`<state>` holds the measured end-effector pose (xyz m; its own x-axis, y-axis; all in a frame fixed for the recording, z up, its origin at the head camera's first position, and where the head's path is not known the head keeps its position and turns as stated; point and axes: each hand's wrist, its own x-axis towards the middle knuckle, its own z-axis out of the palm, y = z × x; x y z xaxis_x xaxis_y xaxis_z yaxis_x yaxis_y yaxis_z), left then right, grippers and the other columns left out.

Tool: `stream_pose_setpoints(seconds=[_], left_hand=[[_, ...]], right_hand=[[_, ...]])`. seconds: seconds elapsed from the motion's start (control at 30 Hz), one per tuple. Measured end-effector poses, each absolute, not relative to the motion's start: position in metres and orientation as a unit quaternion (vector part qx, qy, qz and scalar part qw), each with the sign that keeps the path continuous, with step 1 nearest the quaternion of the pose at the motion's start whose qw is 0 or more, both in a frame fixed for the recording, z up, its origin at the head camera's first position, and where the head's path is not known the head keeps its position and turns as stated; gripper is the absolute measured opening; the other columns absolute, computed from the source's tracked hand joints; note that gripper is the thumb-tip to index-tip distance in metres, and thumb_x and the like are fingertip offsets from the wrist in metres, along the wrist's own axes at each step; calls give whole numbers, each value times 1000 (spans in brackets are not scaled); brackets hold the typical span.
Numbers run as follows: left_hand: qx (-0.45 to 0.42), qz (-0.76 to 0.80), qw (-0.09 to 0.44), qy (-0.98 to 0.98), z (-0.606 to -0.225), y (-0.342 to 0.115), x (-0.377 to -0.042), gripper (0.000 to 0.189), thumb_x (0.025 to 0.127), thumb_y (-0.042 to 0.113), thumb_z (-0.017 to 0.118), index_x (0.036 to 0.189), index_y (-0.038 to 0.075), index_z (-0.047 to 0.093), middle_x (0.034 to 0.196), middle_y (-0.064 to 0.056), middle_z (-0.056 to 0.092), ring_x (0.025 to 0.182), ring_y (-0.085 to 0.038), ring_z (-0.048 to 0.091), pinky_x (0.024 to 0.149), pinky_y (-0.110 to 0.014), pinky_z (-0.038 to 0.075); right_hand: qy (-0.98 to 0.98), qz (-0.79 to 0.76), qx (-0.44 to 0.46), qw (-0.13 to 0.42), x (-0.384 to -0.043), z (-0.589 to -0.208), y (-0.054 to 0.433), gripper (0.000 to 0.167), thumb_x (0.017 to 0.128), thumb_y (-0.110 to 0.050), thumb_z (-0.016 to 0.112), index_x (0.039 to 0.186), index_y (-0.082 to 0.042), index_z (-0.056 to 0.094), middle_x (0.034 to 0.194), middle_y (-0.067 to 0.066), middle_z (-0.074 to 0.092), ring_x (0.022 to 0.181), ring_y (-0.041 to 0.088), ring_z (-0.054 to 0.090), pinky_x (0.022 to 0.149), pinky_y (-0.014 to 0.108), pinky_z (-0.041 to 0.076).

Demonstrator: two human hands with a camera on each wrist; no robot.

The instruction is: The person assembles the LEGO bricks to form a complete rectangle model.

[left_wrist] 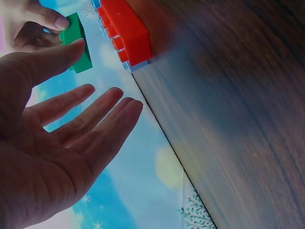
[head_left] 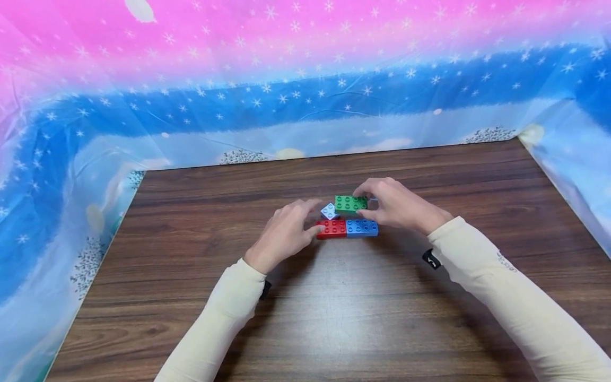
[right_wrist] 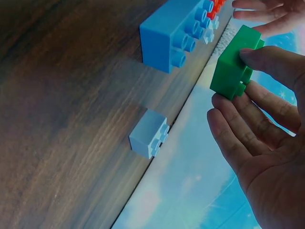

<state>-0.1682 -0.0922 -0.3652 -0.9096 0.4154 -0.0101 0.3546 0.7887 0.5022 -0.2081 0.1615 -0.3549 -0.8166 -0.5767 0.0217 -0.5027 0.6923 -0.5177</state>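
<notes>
Fingers (right_wrist: 228,129) of my right hand (head_left: 398,206) pinch the green brick (head_left: 350,204) mid-table, above red brick (head_left: 331,228) and blue brick (head_left: 362,227); left hand (head_left: 286,233) relaxed, touching red. Brick seems light, rigid; grip its sides.

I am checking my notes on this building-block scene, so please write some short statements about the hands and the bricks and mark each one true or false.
1. The right hand holds the green brick between thumb and fingers. True.
2. The left hand grips the green brick. False: its fingers are straight and relaxed, with the thumb beside the red brick.
3. The red brick and the blue brick lie end to end on the wooden table. True.
4. The green brick lies flat on the table. False: in the right wrist view it is lifted off the table.
5. A small light blue brick rests on the table apart from the blue brick. True.
</notes>
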Motion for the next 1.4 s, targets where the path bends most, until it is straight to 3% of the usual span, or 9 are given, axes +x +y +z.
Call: stream_pose_setpoints(seconds=[0.17, 0.8, 1.27, 1.4], left_hand=[[211, 250, 58, 943, -367, -89, -167, 55, 95, 23, 75, 145, 11, 56, 123, -11, 66, 109, -24, 64, 88, -45, 53], [229, 216, 53, 948, -371, -83, -165, 57, 93, 24, 77, 144, 7, 56, 116, -12, 67, 88, -21, 58, 78, -40, 51], [227, 237, 49, 943, -374, -76, -165, 48, 95, 26, 74, 137, 5, 62, 113, -12, 68, 89, -21, 61, 78, -39, 53], [223, 242, 48, 943, -374, -75, -165, 46, 95, 26, 74, 135, 6, 63, 110, -11, 68, 87, -19, 59, 74, -36, 52]], right_hand=[[915, -255, -306, 69, -204, -358, 160, 37, 90, -14, 79, 122, 0, 69, 115, 12, 68, 90, 25, 59, 80, 38, 51], [896, -283, -326, 106, -197, -368, 159, 35, 90, -10, 78, 122, 2, 68, 119, 15, 66, 99, 24, 70, 83, 37, 58], [896, -275, -333, 101, -195, -370, 157, 33, 90, -10, 78, 120, 3, 69, 117, 16, 68, 97, 22, 69, 83, 38, 58], [897, -269, -337, 96, -195, -371, 156, 32, 90, -10, 78, 119, 1, 70, 117, 14, 68, 95, 20, 68, 83, 39, 57]])
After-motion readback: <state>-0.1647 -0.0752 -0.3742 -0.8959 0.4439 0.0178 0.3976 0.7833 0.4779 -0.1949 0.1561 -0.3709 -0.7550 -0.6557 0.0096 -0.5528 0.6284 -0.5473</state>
